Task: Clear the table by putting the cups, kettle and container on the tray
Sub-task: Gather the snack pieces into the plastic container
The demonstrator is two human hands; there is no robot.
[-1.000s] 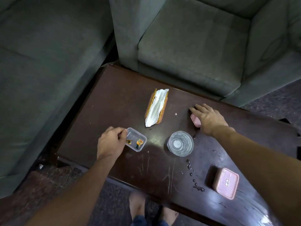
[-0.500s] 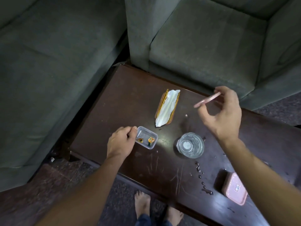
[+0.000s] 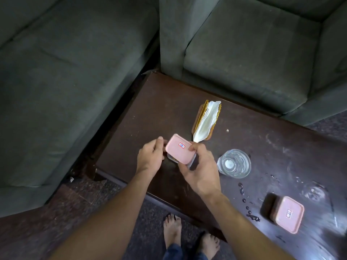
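Observation:
A small clear plastic container (image 3: 189, 162) sits near the front left of the dark wooden table (image 3: 169, 109), mostly hidden under a pink lid (image 3: 179, 150). My right hand (image 3: 201, 166) grips that lid by its right side and holds it tilted on top of the container. My left hand (image 3: 150, 156) holds the container's left side, thumb touching the lid's edge. A clear drinking glass (image 3: 234, 163) stands upright just right of my right hand. A second container with a pink lid (image 3: 288, 214) rests at the front right. No tray or kettle is in view.
A wooden napkin holder with white napkins (image 3: 205, 121) lies behind the hands. Water drops (image 3: 246, 201) and wet smears mark the table's right part. Grey-green sofas (image 3: 244, 49) border the table at left and back. My bare feet (image 3: 172, 229) stand on the floor below the front edge.
My right hand lifted the pink lid from the table's middle, carried it left and brought it down onto the clear container. My left hand stayed on the container.

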